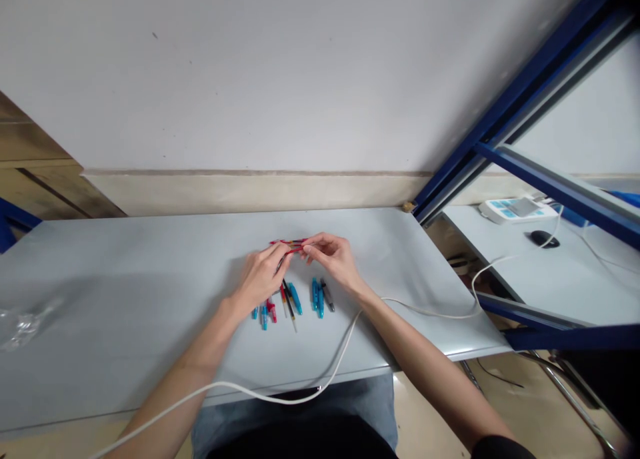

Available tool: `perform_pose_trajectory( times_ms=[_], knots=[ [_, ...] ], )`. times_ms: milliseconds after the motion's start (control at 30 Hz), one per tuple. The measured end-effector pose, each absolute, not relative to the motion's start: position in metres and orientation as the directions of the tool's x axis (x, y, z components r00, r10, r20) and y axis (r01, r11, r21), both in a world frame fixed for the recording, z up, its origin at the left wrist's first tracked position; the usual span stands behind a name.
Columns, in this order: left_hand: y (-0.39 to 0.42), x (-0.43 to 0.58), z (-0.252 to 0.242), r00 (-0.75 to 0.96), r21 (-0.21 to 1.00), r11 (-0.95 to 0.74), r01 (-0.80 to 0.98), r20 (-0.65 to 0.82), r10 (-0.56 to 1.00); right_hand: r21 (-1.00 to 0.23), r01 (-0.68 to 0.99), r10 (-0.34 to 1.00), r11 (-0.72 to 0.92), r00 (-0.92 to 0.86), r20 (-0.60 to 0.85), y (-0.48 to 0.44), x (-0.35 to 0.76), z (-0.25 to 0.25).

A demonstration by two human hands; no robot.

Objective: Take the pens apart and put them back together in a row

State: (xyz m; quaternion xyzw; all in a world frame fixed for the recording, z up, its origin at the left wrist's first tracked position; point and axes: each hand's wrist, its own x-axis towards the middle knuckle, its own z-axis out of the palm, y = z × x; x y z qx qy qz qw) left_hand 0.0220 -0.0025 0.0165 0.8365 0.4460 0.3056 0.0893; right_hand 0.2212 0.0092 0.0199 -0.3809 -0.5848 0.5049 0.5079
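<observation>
My left hand [260,275] and my right hand [334,257] meet above the grey table [125,292], both pinched on a red pen [290,245] held level between them. Just below the hands lie several pen parts: blue barrels [295,299], a blue pair [317,296], a red piece [271,309], a thin refill [290,310] and a dark piece [328,296]. The fingertips hide how the red pen's ends are joined.
A white cable [345,342] runs across the table's front edge and my arms. Crumpled clear plastic [20,325] lies at the far left. A blue metal frame [505,119] rises at right, beside a second table with a white device [517,209] and a black mouse [544,239].
</observation>
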Motion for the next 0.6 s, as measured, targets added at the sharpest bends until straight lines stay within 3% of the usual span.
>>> perform_pose_trajectory(
  times_ms=[267, 600],
  knots=[
    [0.0009, 0.0181, 0.0126, 0.493, 0.332, -0.603, 0.725, 0.362, 0.791, -0.912, 0.304, 0.947, 0.275, -0.250, 0.202, 0.0095, 0.2238, 0.0099],
    [-0.0023, 0.0228, 0.0133, 0.504, 0.310, -0.587, 0.748, 0.310, 0.806, -0.886, 0.326, 0.895, 0.331, -0.405, 0.185, 0.0125, 0.2307, 0.0132]
  ],
)
